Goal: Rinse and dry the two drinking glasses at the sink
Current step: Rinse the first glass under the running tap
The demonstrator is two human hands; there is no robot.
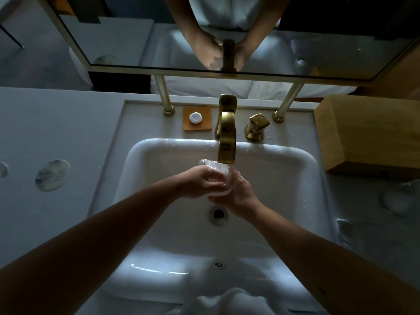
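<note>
A clear drinking glass (219, 176) is held under the brass faucet (226, 135), with water running over it, above the white sink basin (159, 160). My left hand (200, 183) grips the glass from the left. From the right, my right hand (239, 194) wraps its lower side. A second clear glass (400, 197) appears to lie on the wet counter at the right, faint in the dim light.
A brass tap handle (256, 127) stands right of the faucet. A small round item rests on an orange dish (197, 118) to its left. A wooden box (368, 135) sits on the right counter, round coasters (52, 175) on the left, and white cloth (229, 302) at the sink's front edge.
</note>
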